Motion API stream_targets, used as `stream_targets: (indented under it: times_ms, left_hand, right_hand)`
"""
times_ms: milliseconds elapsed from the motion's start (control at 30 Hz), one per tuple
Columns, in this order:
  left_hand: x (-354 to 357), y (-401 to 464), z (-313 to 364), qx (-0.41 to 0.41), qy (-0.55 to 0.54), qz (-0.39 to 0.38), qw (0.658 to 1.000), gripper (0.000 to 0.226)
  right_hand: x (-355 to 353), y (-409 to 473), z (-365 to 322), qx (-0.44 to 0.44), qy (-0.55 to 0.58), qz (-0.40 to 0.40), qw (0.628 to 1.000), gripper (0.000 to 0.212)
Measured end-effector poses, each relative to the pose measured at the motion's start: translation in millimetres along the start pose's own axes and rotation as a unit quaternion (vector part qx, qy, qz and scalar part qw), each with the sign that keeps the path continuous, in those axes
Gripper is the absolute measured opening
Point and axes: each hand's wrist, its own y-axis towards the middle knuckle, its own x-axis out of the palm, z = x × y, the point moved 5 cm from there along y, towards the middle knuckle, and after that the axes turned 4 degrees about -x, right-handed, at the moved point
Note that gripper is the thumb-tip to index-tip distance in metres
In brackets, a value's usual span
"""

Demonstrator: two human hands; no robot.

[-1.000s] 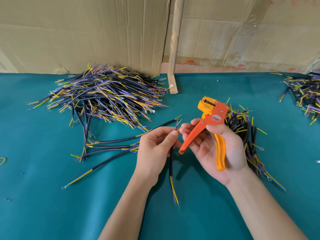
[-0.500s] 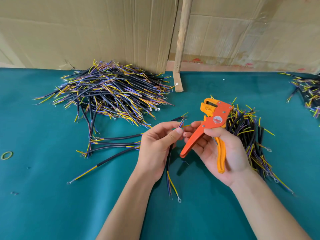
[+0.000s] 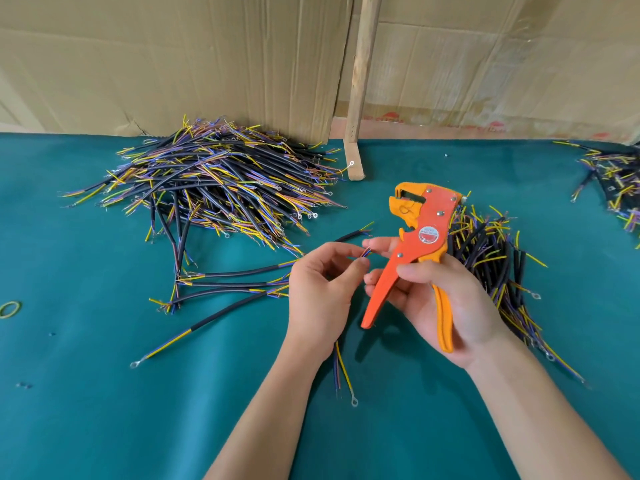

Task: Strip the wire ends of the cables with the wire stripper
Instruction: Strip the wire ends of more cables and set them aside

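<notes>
Lining up a cable end for stripping

The left hand fingers are pinching the cable just below its thin upper wires; the right hand is wrapping the wire stripper, handles spread, at frame centre over the teal counter. The cable is running near-vertically, ring terminal hanging down; it looks light and limp, so gripping close to the tip seems best.

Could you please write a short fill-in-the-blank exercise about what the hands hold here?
1. The stripper is in the ____ hand.
2. The left hand pinches a ____ end.
3. The table cover is ____ in colour.
4. The biggest cable pile lies to the ____ of the hands.

Missing words: right; cable; teal; left
</notes>
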Motion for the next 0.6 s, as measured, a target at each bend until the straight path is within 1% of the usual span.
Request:
stream_targets:
  times_ms: [67, 167, 233, 300, 400, 500, 600]
  left_hand:
    - [0.1, 0.4, 1.0, -0.001, 0.008, -0.007, 1.000, 0.010]
    - [1.1, 0.5, 2.1, -0.015, -0.015, -0.038, 0.999, 0.003]
    - [2.7, 0.0, 1.0, -0.031, -0.028, -0.073, 0.996, 0.011]
    - [5.8, -1.5, -0.4, -0.044, -0.039, -0.126, 0.990, 0.017]
    - [9.3, -3.9, 2.4, -0.044, -0.071, -0.186, 0.979, 0.020]
    - [8.8, -4.3, 7.1, -0.040, -0.107, -0.210, 0.971, 0.021]
    - [8.3, -4.7, 9.3, -0.054, -0.127, -0.233, 0.963, 0.026]
  right_hand:
    - [0.7, -0.6, 1.4, 0.002, -0.020, -0.002, 1.000, 0.033]
    - [-1.4, -0.6, 0.4, 0.003, -0.013, 0.001, 1.000, 0.036]
    - [-2.9, -0.5, -2.0, 0.002, 0.003, -0.002, 1.000, 0.038]
    - [-3.2, -0.8, -4.4, 0.003, 0.024, -0.016, 1.000, 0.042]
    - [-2.1, -2.3, -6.4, 0.013, 0.079, -0.039, 0.996, 0.048]
    - [0.2, -4.0, -7.7, 0.025, 0.120, -0.055, 0.991, 0.052]
    - [2.4, -5.0, -6.9, 0.033, 0.143, -0.061, 0.987, 0.065]
